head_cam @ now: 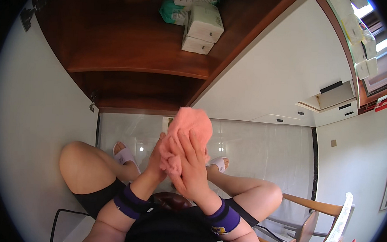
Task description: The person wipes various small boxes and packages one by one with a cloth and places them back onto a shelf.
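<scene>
A bunched pink cloth [195, 119] is held between my two hands in front of the lower cabinet. My left hand [156, 162] supports it from the left side, its fingers partly hidden behind the fabric. Across the front of the cloth lies my right hand [191, 164], fingers spread and pressing into the folds. The wooden cabinet shelf [134, 55] is just beyond, with white tissue packs [204, 25] stacked at its right side. A green pack [172, 11] sits behind them.
An open white cabinet door [41, 111] stands close on my left. White cabinet fronts [266, 75] run to the right, with a drawer [336, 94] pulled out. Wooden chairs [311, 204] stand behind my right knee. Grey glossy tiles [251, 148] cover the floor.
</scene>
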{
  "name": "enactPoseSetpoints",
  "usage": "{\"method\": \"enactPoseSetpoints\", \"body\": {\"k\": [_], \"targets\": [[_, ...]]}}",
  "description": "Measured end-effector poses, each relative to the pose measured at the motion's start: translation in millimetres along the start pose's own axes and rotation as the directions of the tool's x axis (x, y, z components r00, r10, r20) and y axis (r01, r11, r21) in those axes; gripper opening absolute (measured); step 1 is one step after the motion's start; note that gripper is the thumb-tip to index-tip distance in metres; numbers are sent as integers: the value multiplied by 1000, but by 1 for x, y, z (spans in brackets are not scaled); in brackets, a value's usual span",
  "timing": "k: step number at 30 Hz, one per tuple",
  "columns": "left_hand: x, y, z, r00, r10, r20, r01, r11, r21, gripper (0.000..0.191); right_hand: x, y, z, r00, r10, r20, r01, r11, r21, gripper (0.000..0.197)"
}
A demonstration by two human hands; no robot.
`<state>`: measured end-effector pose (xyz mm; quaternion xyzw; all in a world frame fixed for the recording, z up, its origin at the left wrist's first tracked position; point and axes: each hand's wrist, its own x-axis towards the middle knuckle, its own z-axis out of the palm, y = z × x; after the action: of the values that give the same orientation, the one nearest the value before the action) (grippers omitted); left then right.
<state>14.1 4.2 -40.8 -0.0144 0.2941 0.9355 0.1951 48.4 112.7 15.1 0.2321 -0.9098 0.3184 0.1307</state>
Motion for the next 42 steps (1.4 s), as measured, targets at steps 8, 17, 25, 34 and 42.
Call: {"method": "enactPoseSetpoints", "body": {"k": [8,17,25,34,42], "targets": [[-10,11,23,994,-98,-41,102,989,108,56,24,52,-3,991,39,-130,6,944,331,48],[-13,10,8,994,-98,-56,95,994,-46,61,6,25,12,841,535,-82,-236,498,834,33],[7,18,-4,966,51,-253,-65,997,-50,60,-28,16,30,773,630,75,-411,407,816,33],[4,-6,-20,801,565,197,-525,504,686,61,-7,16,24,595,593,543,-351,-415,839,50],[19,-6,-37,711,696,101,-471,364,804,47,-24,7,19,505,562,655,-440,-485,755,46]]}}
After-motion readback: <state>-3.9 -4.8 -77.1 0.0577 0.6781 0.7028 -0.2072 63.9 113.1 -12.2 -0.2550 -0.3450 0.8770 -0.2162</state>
